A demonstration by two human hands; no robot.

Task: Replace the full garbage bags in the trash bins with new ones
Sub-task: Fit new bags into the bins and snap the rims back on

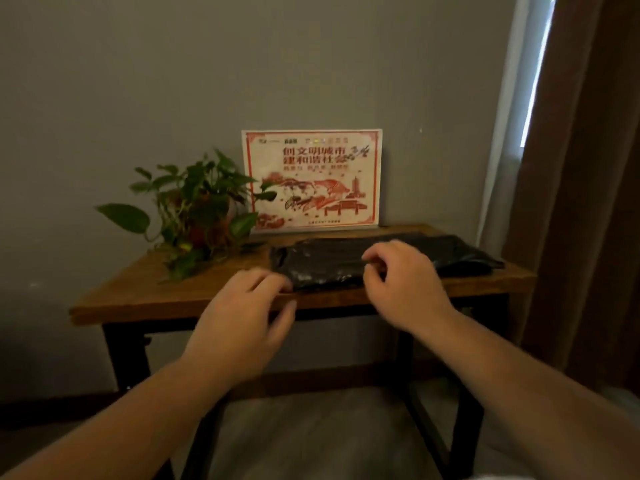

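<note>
A folded stack of black garbage bags (325, 265) lies on a small wooden table (180, 292), stretching from the middle to the right end. My left hand (242, 320) is blurred at the table's front edge, fingertips reaching the stack's near left corner. Over the middle of the stack hovers my right hand (401, 282), its fingers loosely curled and its fingertips at the plastic. Whether either hand grips the plastic cannot be told. No trash bin is in view.
A leafy potted plant (194, 213) stands on the table's left part. A red-and-white printed sign (311, 181) leans against the grey wall behind the bags. A brown curtain (581, 202) hangs at the right beside a window strip. Grey floor shows under the table.
</note>
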